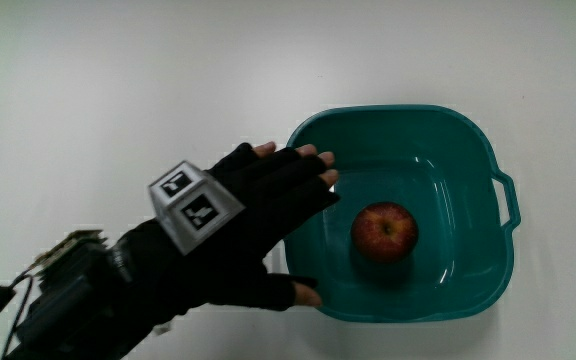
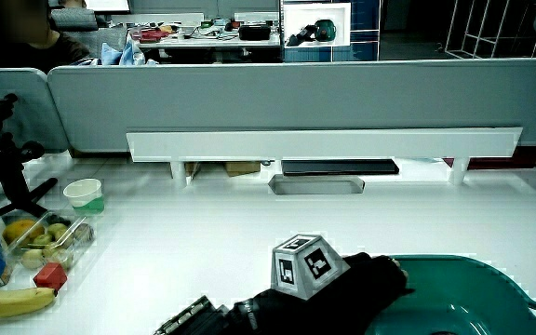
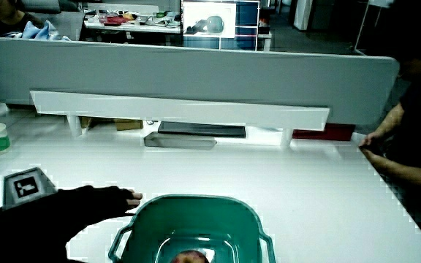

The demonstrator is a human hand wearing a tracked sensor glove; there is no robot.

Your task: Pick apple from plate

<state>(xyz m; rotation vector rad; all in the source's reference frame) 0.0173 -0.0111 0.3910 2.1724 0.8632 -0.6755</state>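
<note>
On the white table (image 1: 118, 80) I see a teal plastic basin (image 1: 468, 290) with side handles, and the red apple (image 1: 385, 231) lies inside it on its floor. My gloved hand (image 1: 253, 225) reaches over the basin's rim, fingers (image 1: 303, 160) spread apart and holding nothing, not touching the apple. The patterned cube (image 1: 194, 205) sits on the back of the hand. In a side view a banana (image 2: 7, 301), a small pale cup (image 2: 85, 194) and a clear tub of fruit (image 2: 45, 240) stand well apart from the basin
</note>
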